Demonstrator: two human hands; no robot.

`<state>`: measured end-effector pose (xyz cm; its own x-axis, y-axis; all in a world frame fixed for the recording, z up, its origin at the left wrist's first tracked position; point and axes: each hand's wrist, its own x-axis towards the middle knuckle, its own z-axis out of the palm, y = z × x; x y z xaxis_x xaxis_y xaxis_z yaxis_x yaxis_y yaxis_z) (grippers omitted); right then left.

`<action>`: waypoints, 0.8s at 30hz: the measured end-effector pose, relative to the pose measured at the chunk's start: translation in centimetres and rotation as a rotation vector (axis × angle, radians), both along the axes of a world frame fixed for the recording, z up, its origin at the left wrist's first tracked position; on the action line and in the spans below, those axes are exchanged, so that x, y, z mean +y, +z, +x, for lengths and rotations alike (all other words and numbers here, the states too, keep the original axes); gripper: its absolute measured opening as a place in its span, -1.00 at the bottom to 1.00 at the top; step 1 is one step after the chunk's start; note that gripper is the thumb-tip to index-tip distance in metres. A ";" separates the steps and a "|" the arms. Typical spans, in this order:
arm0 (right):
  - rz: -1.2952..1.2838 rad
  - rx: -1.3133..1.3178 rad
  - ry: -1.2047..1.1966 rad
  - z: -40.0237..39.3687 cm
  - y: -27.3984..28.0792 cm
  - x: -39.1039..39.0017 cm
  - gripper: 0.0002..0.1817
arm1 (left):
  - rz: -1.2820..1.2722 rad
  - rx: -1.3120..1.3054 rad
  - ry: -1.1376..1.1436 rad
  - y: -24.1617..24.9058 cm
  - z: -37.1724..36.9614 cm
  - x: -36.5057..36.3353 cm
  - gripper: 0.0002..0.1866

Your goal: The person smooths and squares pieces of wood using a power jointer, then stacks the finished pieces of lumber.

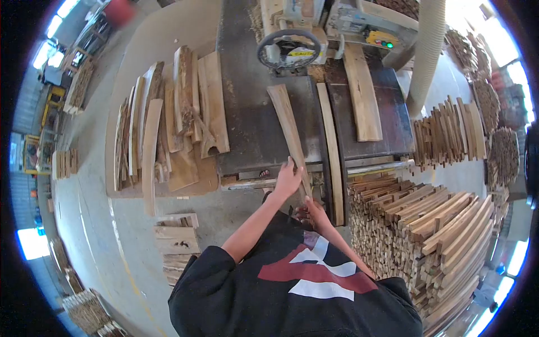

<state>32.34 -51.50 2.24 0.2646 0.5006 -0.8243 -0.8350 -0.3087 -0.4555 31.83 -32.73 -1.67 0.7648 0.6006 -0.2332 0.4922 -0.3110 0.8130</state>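
**Because the plank (288,121) looks curved, it could swing off line**

Fingers of the right hand (313,213) curl clamped round its near end; those of the left hand (288,178) are closed on its edge just ahead. It reaches toward eleven o'clock over the table (247,112); whether it lies flat, I cannot tell. An uneven push might swing its far end; a swing toward one o'clock could knock the strip (331,146) nearby. At twelve, beyond the tip, stands the handwheel (289,49).

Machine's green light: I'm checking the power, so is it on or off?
On: the green light glows brightly by the yellow panel.
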 end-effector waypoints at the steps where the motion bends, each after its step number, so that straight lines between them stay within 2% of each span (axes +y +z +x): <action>1: 0.015 0.051 -0.143 -0.4 -1.4 -0.7 -0.43 | -0.032 0.071 0.026 3.3 1.0 -1.2 -0.41; 2: 0.018 0.046 -0.155 -0.4 -1.7 -0.8 -0.43 | -0.030 0.066 0.014 4.1 2.0 -2.0 -0.41; 4: -0.005 0.056 -0.312 -0.4 -1.6 -0.6 -0.39 | 0.461 0.191 0.021 4.4 4.1 -3.6 -0.41; 6: -0.028 0.105 -0.378 0.1 -2.0 0.3 -0.41 | 0.458 0.147 0.050 2.7 6.4 -4.2 -0.43; 8: -0.084 -0.010 -0.363 1.0 -2.8 1.3 -0.41 | 0.544 0.093 0.091 0.0 9.3 -3.8 -0.45; 10: -0.071 -0.039 -0.436 1.6 -2.9 3.2 -0.44 | 0.510 0.119 0.126 -0.1 11.3 -2.7 -0.45; 12: -0.064 -0.261 -0.457 3.1 -2.6 5.6 -0.49 | 0.565 0.117 0.183 -0.2 13.6 -0.7 -0.44; 17: -0.091 -0.386 -0.406 9.3 -3.6 12.0 -0.50 | 0.658 -0.008 0.258 -0.9 18.6 3.6 -0.49; 20: -0.089 -0.463 -0.469 12.0 -5.6 15.4 -0.49 | 0.714 -0.063 0.337 -0.5 21.4 6.1 -0.56; 21: -0.092 -0.578 -0.448 13.3 -8.1 16.6 -0.53 | 0.709 -0.068 0.349 0.1 22.5 7.1 -0.56; 24: -0.177 -0.919 -0.434 14.3 -8.9 19.8 -0.66 | 0.616 -0.143 0.314 -0.2 24.7 10.5 -0.55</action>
<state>46.64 -31.67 -6.70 0.9588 0.1033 -0.2646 -0.2423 -0.1886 -0.9517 56.57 -22.28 -1.84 0.5318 0.7881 0.3099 0.5355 -0.5965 0.5979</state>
